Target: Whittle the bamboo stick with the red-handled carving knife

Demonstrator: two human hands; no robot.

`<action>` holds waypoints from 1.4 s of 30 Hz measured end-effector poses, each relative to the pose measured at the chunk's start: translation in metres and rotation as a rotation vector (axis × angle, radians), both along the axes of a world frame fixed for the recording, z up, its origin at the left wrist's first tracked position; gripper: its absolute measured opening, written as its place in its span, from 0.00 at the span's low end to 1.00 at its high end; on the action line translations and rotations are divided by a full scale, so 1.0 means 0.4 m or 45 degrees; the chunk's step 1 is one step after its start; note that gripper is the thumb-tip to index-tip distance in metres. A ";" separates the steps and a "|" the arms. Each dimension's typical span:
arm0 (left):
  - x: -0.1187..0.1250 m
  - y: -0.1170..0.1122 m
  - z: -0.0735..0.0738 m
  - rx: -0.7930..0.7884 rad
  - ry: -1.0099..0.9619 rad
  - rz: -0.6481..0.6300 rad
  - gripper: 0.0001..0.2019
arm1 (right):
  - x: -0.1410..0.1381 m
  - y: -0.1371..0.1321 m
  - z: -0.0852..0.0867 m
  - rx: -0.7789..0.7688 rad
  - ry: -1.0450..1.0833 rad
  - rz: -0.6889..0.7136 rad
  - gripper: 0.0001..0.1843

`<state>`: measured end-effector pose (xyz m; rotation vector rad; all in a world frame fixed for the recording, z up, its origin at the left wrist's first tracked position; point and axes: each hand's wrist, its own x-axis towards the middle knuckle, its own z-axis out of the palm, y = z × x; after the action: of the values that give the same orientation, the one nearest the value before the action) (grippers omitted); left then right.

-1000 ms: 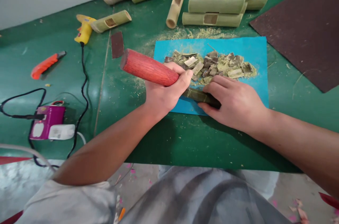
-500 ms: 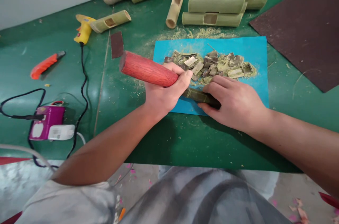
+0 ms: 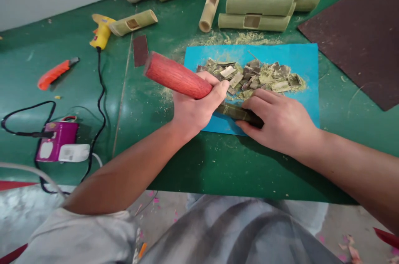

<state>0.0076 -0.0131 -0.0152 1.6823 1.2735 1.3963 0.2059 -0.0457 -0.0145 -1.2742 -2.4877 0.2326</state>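
Note:
My left hand (image 3: 195, 110) is closed around a thick red wooden handle (image 3: 177, 75), whose free end points up and to the left. Whatever the handle carries at its other end is hidden by the hand. My right hand (image 3: 283, 122) grips a dark green bamboo piece (image 3: 236, 112) lying low over the front of a blue sheet (image 3: 307, 108). The left end of the bamboo runs under my left hand, where I cannot make out the contact. Just behind both hands lies a heap of bamboo chips and shavings (image 3: 280, 75) on the sheet.
Cut bamboo tubes (image 3: 258, 6) lie along the back of the green table (image 3: 174, 164). At left are a yellow glue gun (image 3: 102, 33), an orange utility knife (image 3: 56, 73) and a purple power box (image 3: 57, 137) with cables. A dark brown board (image 3: 358, 35) lies at right.
The whole view has shifted slightly. The red handle's free end has risen a little, while both hands keep their grips and the bamboo piece stays about where it was.

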 end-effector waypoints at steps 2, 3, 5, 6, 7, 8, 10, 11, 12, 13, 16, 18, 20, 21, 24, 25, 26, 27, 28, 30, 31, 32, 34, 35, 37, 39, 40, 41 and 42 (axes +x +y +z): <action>-0.001 -0.001 -0.002 0.004 0.059 0.016 0.17 | 0.001 0.000 -0.001 -0.003 0.009 0.007 0.08; -0.001 -0.002 -0.003 -0.005 0.084 0.022 0.18 | 0.001 0.000 -0.001 -0.003 0.014 0.011 0.08; -0.003 -0.003 -0.004 -0.025 0.132 0.029 0.17 | 0.001 0.000 -0.002 0.004 0.023 0.015 0.07; -0.003 -0.003 -0.004 -0.028 0.147 0.023 0.17 | 0.000 0.000 -0.002 0.006 0.024 0.016 0.07; -0.004 -0.003 -0.004 -0.022 0.149 0.008 0.16 | 0.000 -0.001 -0.002 0.009 0.026 0.016 0.07; -0.005 -0.003 -0.004 -0.009 0.142 -0.013 0.16 | -0.001 -0.001 -0.002 0.010 0.027 0.014 0.07; -0.006 -0.004 -0.004 0.015 0.126 -0.073 0.15 | -0.002 -0.002 -0.003 0.008 0.031 0.010 0.07; -0.006 -0.004 -0.003 0.020 0.123 -0.104 0.15 | -0.003 -0.002 -0.003 0.006 0.035 0.007 0.06; -0.005 -0.004 -0.003 0.014 0.121 -0.127 0.14 | -0.003 -0.002 -0.003 0.004 0.040 0.005 0.06; -0.005 -0.004 -0.002 -0.001 0.113 -0.135 0.14 | -0.003 -0.003 -0.003 -0.001 0.043 0.002 0.07; -0.003 -0.004 -0.001 -0.051 0.025 -0.077 0.16 | -0.001 -0.002 -0.001 -0.008 0.038 -0.007 0.07; -0.001 -0.004 0.000 -0.070 -0.012 -0.026 0.15 | 0.000 -0.001 0.000 -0.003 0.030 -0.010 0.07; 0.000 -0.004 0.000 -0.065 0.006 -0.011 0.15 | 0.000 -0.001 0.001 -0.001 0.024 -0.005 0.07; 0.000 -0.004 0.000 -0.058 0.027 -0.011 0.15 | -0.001 0.000 0.001 -0.004 0.021 -0.005 0.08; -0.002 -0.004 -0.002 -0.033 0.090 -0.028 0.16 | -0.003 0.000 0.003 -0.020 0.008 -0.007 0.08; -0.003 -0.004 -0.002 -0.033 0.109 -0.036 0.16 | -0.003 -0.001 0.004 -0.024 0.003 -0.008 0.08; -0.004 -0.004 -0.003 -0.035 0.123 -0.043 0.16 | -0.003 -0.001 0.003 -0.023 0.001 -0.008 0.08; -0.004 -0.004 -0.003 -0.041 0.134 -0.048 0.16 | -0.002 -0.001 0.003 -0.018 0.002 -0.007 0.07; -0.005 -0.004 -0.004 -0.047 0.142 -0.051 0.17 | -0.002 -0.001 0.002 -0.013 0.007 -0.005 0.07; -0.005 -0.004 -0.005 -0.050 0.152 -0.057 0.18 | 0.000 0.000 0.000 0.001 0.026 0.004 0.07; -0.005 -0.004 -0.005 -0.045 0.156 -0.061 0.18 | 0.001 0.000 -0.001 0.003 0.034 0.010 0.07; -0.004 -0.005 -0.006 -0.028 0.153 -0.066 0.18 | 0.001 0.000 -0.003 0.005 0.043 0.015 0.08; -0.002 -0.008 -0.007 0.027 0.149 -0.072 0.18 | 0.002 -0.001 -0.005 0.010 0.056 0.019 0.08; 0.000 -0.009 -0.008 0.049 0.151 -0.065 0.18 | 0.002 -0.002 -0.006 0.017 0.063 0.020 0.08; 0.003 -0.013 -0.009 0.067 0.170 -0.046 0.20 | 0.002 -0.002 -0.008 0.033 0.078 0.032 0.08; 0.004 -0.016 -0.012 0.059 0.190 -0.040 0.21 | 0.002 -0.002 -0.009 0.040 0.088 0.052 0.09; 0.005 -0.017 -0.014 0.064 0.185 -0.043 0.21 | 0.003 -0.001 -0.009 0.037 0.091 0.057 0.09; 0.005 -0.017 -0.015 0.073 0.176 -0.061 0.22 | 0.003 0.001 -0.009 0.027 0.093 0.059 0.10; 0.005 -0.017 -0.017 0.083 0.164 -0.092 0.22 | 0.003 0.002 -0.009 0.011 0.096 0.061 0.10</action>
<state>0.0096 -0.0200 -0.0219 1.8699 1.2354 1.3188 0.2071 -0.0448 -0.0180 -1.1812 -2.4548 0.2765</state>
